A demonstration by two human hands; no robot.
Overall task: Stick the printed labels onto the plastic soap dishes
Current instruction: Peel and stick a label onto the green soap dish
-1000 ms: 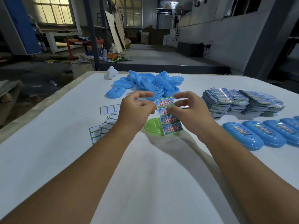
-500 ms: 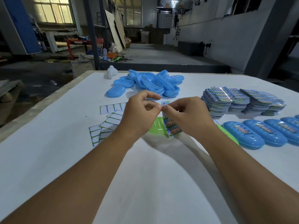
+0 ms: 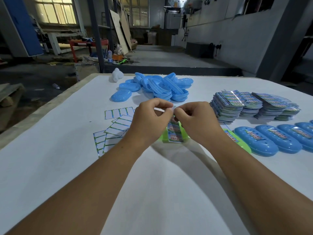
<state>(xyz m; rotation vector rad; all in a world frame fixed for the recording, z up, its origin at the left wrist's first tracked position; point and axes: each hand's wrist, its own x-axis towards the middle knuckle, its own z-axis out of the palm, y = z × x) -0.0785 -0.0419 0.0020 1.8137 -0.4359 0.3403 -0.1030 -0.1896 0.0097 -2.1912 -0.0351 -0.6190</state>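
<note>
My left hand [image 3: 149, 121] and my right hand [image 3: 194, 119] meet above the table's middle, and both pinch the top of a strip of printed labels [image 3: 175, 133] that hangs down between them. Behind the strip lies a green soap dish [image 3: 165, 136], mostly hidden by the hands. A row of blue soap dishes with labels on them [image 3: 257, 141] lies at the right. A heap of unlabelled blue soap dishes [image 3: 162, 87] sits at the far middle. Stacks of printed label sheets [image 3: 250, 106] stand at the right.
Several empty white backing sheets [image 3: 113, 129] lie scattered left of my hands. A small white object [image 3: 116, 75] stands near the table's far edge. The white table [image 3: 50, 150] drops off at its left edge to a workshop floor.
My hands closed together and rose slightly. The label strip, first held flat facing me, now hangs edge-down from the pinch, and the fingers work at its top.
</note>
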